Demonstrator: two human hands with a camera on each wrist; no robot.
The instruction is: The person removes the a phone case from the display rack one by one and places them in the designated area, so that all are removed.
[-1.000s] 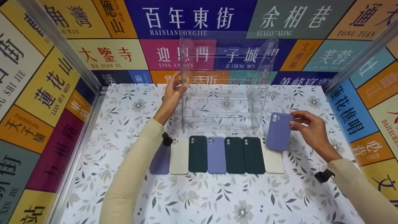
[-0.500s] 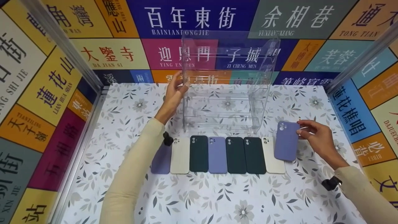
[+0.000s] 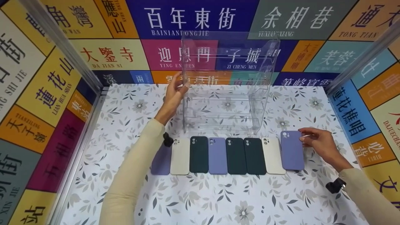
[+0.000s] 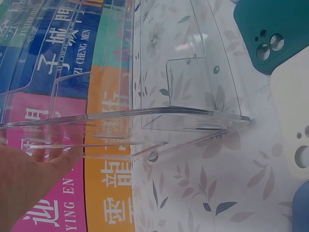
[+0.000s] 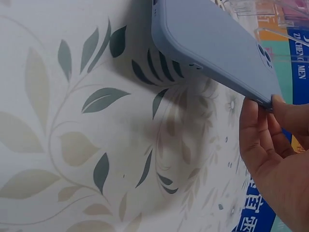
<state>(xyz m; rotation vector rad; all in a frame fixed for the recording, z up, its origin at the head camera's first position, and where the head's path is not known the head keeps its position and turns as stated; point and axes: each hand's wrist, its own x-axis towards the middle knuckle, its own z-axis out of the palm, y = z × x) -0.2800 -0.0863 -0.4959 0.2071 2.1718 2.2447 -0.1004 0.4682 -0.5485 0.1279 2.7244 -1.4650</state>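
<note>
A purple phone case (image 3: 292, 151) hangs at the right end of the row, its upper right corner pinched between the thumb and fingers of my right hand (image 3: 322, 144). Seen from the right wrist, this case (image 5: 212, 43) tilts over the cloth and casts a shadow. My left hand (image 3: 174, 97) grips the left side of a clear plastic tiered rack (image 3: 223, 127). Laid side by side before the rack are purple, cream and dark green cases, among them a cream case (image 3: 274, 156) beside the held one. My left sleeve partly hides the leftmost purple case (image 3: 161, 162).
A white cloth with a leaf and flower print (image 3: 200, 200) covers the table. Printed panels (image 3: 200, 18) with large characters stand behind and on both sides, with metal posts (image 3: 359, 47) at the corners.
My right hand has brought the purple case down and to the right, from over the cream case to beside it. My left hand stays on the rack.
</note>
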